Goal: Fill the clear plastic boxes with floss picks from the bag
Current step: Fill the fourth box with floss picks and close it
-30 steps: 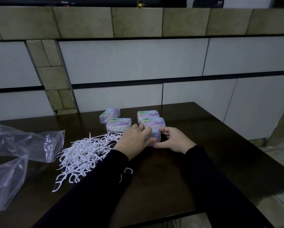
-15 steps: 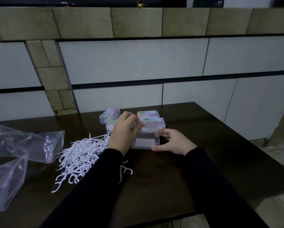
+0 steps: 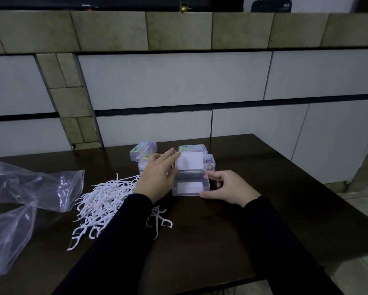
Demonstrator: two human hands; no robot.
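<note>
A clear plastic box (image 3: pixel 190 187) stands on the dark table (image 3: pixel 221 241) with its lid (image 3: pixel 191 162) swung up and back. My left hand (image 3: pixel 158 176) touches the lid's left edge with straight fingers. My right hand (image 3: pixel 229 186) grips the box's right side, thumb at the front corner. A pile of white floss picks (image 3: pixel 103 202) lies left of the box, partly under my left sleeve. Several closed boxes with colourful labels (image 3: pixel 143 151) sit behind, partly hidden by the lid and my left hand. The bag (image 3: pixel 29 186), clear plastic, lies crumpled at far left.
A tiled wall (image 3: pixel 178 81) rises directly behind the table. The table's right edge drops to a tiled floor (image 3: pixel 366 209). A second piece of clear plastic (image 3: pixel 6 241) hangs at the table's near left.
The box went from covered by both hands to open: my left hand lifted the lid up and back. My right hand stayed on the box's right side.
</note>
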